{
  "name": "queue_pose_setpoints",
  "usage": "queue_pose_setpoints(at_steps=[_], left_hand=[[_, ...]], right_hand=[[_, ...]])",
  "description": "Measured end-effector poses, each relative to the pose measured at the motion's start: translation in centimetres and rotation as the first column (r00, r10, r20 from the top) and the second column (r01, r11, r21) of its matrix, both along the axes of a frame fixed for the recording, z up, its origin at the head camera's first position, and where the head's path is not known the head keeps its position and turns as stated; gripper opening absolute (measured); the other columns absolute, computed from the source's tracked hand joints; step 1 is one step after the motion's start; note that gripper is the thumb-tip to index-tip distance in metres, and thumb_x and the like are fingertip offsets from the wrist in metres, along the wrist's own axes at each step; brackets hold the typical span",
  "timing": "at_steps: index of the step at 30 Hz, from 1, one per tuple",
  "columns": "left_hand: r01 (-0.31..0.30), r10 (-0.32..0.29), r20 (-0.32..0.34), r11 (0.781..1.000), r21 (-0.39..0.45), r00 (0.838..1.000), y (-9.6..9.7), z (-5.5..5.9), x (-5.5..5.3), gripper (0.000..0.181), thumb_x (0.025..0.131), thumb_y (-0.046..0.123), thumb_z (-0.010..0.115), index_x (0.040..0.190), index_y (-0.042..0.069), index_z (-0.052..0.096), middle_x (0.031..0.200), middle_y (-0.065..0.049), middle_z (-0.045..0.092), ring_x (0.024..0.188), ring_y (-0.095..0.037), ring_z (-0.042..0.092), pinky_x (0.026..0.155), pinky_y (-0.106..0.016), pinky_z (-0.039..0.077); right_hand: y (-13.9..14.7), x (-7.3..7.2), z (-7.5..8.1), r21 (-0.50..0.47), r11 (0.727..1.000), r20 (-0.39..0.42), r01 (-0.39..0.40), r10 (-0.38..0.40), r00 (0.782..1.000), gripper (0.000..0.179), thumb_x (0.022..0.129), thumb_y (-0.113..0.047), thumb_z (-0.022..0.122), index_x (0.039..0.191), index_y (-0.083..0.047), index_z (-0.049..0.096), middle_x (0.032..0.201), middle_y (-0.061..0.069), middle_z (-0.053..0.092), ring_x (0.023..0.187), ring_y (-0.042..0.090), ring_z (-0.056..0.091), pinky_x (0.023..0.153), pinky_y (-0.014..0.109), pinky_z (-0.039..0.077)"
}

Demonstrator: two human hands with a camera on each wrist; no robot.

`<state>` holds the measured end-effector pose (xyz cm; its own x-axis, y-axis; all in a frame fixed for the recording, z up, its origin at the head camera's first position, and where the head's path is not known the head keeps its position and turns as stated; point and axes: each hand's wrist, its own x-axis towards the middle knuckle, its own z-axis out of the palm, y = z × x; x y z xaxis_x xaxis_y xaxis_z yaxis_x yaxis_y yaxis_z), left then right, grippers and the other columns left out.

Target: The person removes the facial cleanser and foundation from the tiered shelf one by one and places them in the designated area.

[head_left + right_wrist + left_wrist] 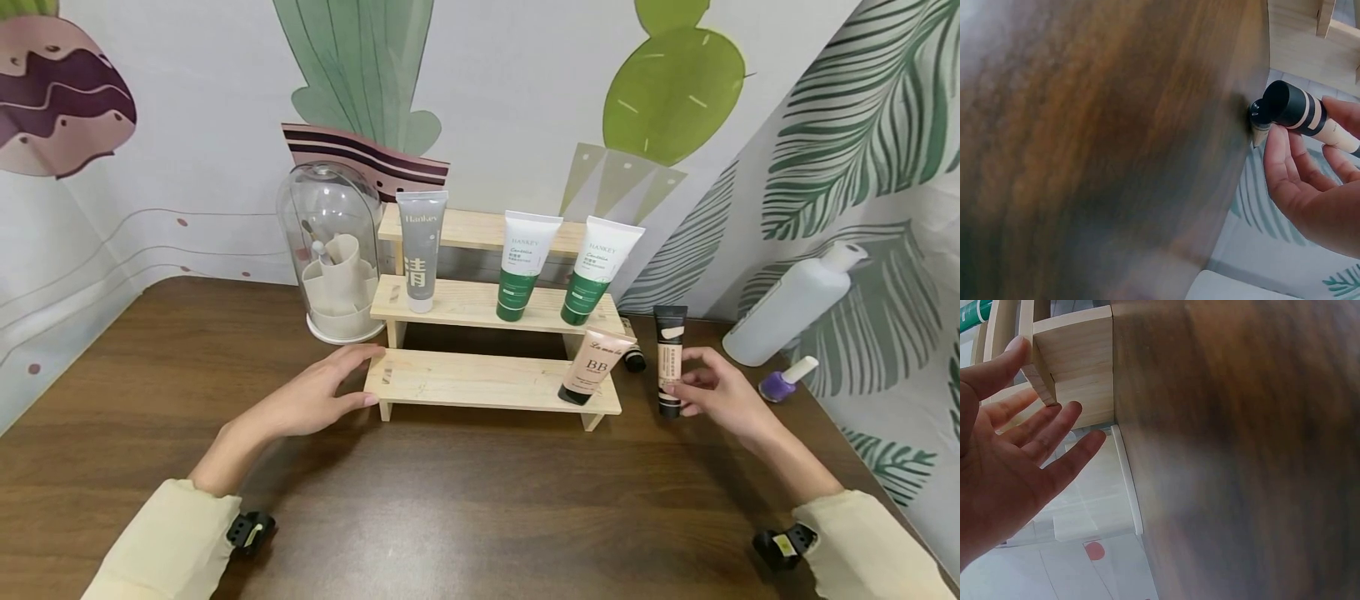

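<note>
My right hand (716,390) holds a black-and-beige cosmetic tube (670,360) upright between thumb and fingers, right of the wooden tiered shelf (480,379). The right wrist view shows the black cap of this tube (1288,103) clear of the tabletop. My left hand (315,396) is at the left end of the lowest tier, its fingers spread and fairly straight. Thumb and index finger touch the board's end. A pink BB cream tube (595,367) stands on that tier's right end. On the middle tier are a grey tube (422,250) and two white-and-green tubes (527,265) (598,271).
A clear dome organizer (330,250) with brushes stands left of the shelf. Another dark-capped tube (633,357) lies behind the shelf's right end. Farther right are a leaning white bottle (791,304) and a purple nail polish bottle (780,383). Patterned cloth walls border the brown table (480,508).
</note>
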<state>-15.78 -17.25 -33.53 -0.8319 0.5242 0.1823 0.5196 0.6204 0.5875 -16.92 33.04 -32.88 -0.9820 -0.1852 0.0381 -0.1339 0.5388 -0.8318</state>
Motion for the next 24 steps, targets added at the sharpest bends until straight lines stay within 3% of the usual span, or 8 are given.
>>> queue_pose_setpoints(at_steps=[16,24], left_hand=[[-0.003,0.003,0.012,1.000,-0.003,1.000,0.0,0.0,0.0,0.053,0.085,0.009,0.063,0.132,-0.003,0.040,0.133,-0.021,0.040,0.116,-0.037,0.045,0.097,-0.052,0.033],[-0.005,0.006,0.010,1.000,-0.003,1.000,0.0,0.0,0.0,0.053,0.085,0.009,0.063,0.132,-0.003,0.040,0.134,-0.022,0.040,0.116,-0.037,0.045,0.097,-0.052,0.033]], right_hand=[[1.1,-1.8,-0.8,0.000,0.997,0.099,0.080,-0.080,0.992,0.050,0.087,-0.007,0.061,0.125,0.009,0.032,0.077,0.004,0.059,0.060,0.012,0.056,0.056,0.031,0.054],[1.1,-2.9,-1.1,0.070,0.993,0.112,0.095,-0.103,0.988,0.054,0.087,-0.012,0.062,0.127,0.010,0.033,0.074,0.008,0.056,0.058,0.011,0.056,0.054,0.031,0.053]])
